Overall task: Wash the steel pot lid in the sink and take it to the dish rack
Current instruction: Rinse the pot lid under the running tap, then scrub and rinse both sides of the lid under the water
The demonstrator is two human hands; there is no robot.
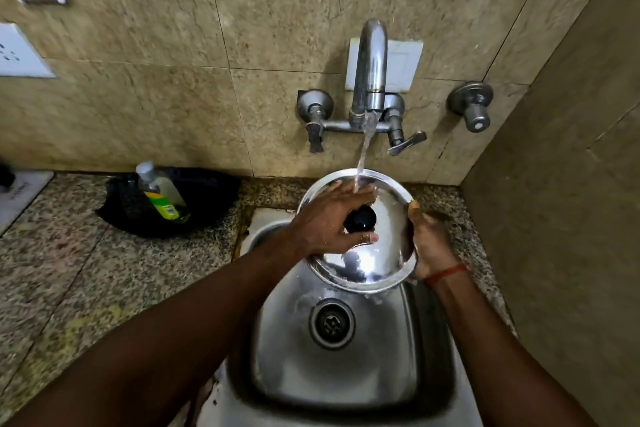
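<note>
**One lid, two hands, one stream of water**

I hold the single steel pot lid (377, 253) above the sink (346, 357), tilted toward me, with its top face up under the tap (370, 73). My left hand (329, 222) lies across that face, fingers spread around the one black knob (360, 220) and thumb below it, pressing rather than clenched. My right hand (429, 246) grips the lid's right rim, thumb over the edge and fingers behind it; a red thread (445, 274) circles that wrist.

One stream of water (363, 156) falls from the spout onto the lid's far edge and my left fingers. I count two lever valves on the mixer and one separate round valve (472, 107) to the right. The sink has one drain (331, 322).

On the granite counter (69, 253) to the left lies one black pan (207, 191) with one clear bottle (161, 192) resting in it. The bottle's label is green and yellow; its writing is too blurred to read.
</note>
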